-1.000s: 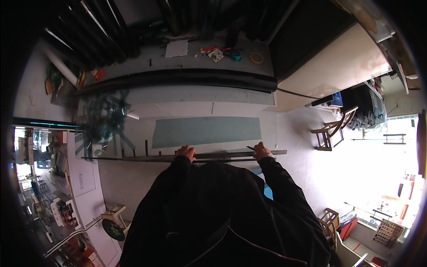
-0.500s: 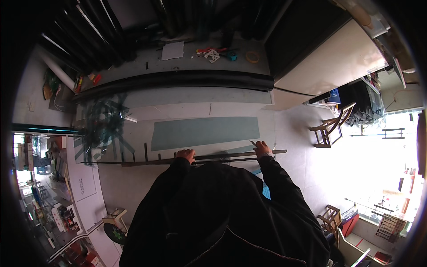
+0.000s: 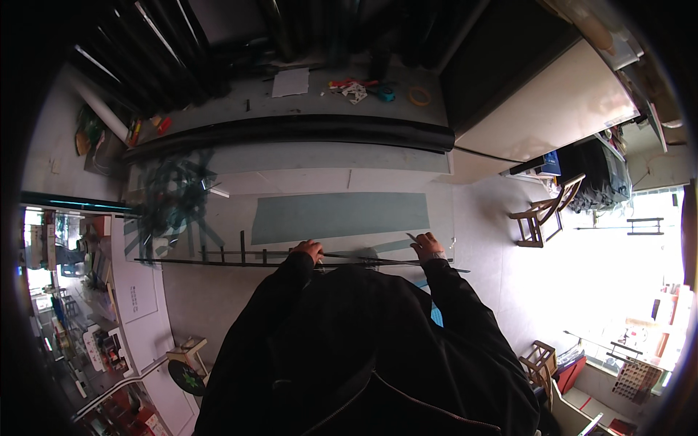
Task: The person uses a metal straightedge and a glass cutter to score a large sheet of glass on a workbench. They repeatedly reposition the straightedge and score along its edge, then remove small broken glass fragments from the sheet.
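My left hand (image 3: 309,251) is closed at the near edge of the glass-like table, its fingers curled on a long thin dark strip (image 3: 345,256). My right hand (image 3: 429,248), farther right, grips a slim pointed tool that looks like a cutter knife (image 3: 412,237), its tip toward the far left. The strip runs beneath both hands, and its far right end sticks out past the table. Just beyond my hands lies a flat grey-green sheet of film (image 3: 338,218). A narrower film strip (image 3: 396,247) rests between the sheet and my right hand.
Tangled film scraps (image 3: 171,192) heap at the table's left. A long black roll (image 3: 291,129) crosses the far side. Behind it are white paper (image 3: 291,83), a teal tape dispenser (image 3: 385,93) and a tape ring (image 3: 419,96). A wooden chair (image 3: 534,218) stands right.
The long dark strip has swung: its right end dropped toward me, its left part moved away. Both hands keep their grip and nearly their places. The whole view shifted slightly.
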Available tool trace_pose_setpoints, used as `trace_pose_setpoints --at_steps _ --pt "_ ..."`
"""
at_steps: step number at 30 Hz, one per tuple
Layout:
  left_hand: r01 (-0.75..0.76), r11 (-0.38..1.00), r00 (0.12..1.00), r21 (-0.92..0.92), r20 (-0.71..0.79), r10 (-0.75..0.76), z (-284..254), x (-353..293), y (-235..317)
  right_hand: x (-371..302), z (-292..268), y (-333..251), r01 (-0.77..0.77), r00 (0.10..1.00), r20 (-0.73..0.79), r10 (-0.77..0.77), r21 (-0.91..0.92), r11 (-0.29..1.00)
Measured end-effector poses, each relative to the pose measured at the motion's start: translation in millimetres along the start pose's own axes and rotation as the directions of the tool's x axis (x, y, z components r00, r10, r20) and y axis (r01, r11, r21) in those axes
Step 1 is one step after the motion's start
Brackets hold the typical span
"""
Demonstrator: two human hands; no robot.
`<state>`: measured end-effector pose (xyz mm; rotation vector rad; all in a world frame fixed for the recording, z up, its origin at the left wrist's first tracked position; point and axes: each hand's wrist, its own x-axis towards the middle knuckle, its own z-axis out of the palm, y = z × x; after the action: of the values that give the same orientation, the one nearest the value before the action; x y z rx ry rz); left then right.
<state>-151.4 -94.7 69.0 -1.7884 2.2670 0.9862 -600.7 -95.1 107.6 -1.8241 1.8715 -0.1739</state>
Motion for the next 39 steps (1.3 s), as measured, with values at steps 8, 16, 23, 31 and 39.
trace_pose_setpoints --at_steps 8,16,23,31,39 --pt "0.053 0.985 0.991 -0.163 0.127 -0.032 -14 7 -2 -11 17 -17 0.223 0.958 0.178 -0.224 0.022 0.975" --pt "0.133 0.957 0.983 -0.259 0.155 -0.095 -18 9 1 -6 43 -2 0.209 0.959 0.229 -0.168 -0.169 0.963" --pt "0.074 0.898 0.997 -0.433 0.026 -0.070 -8 12 -11 -7 33 -14 0.106 0.984 0.148 -0.099 -0.037 0.994" --pt "0.019 0.849 0.972 -0.528 -0.188 -0.139 -33 24 1 -4 39 -13 0.066 0.989 0.135 -0.056 -0.072 0.995" --pt "-0.166 0.719 0.835 -0.675 -0.485 -0.262 -97 17 -16 6 45 6 0.067 0.986 0.159 -0.044 -0.140 0.988"
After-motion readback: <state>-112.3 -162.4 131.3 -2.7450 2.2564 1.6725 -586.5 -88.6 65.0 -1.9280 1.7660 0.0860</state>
